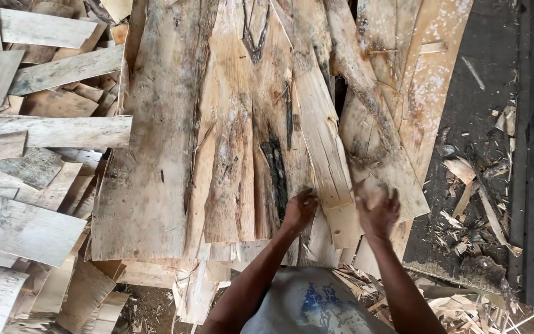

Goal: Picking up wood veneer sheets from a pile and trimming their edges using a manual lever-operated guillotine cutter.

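Observation:
A stack of thin, rough wood veneer sheets (174, 154) lies lengthwise in front of me, pale with dark streaks and splits. My left hand (299, 209) rests with curled fingers on the near end of a narrow veneer strip (319, 124) in the middle of the stack. My right hand (378, 213) is just to its right, fingers closed around the near edge of a cracked veneer piece (381, 148) that runs up and to the left. Both forearms reach in from the bottom of the view.
Loose grey-white veneer offcuts (38, 136) are heaped on the left. A dark floor (495, 74) runs along the right, littered with bark and wood scraps (471, 210). More splinters (465, 306) lie at the lower right.

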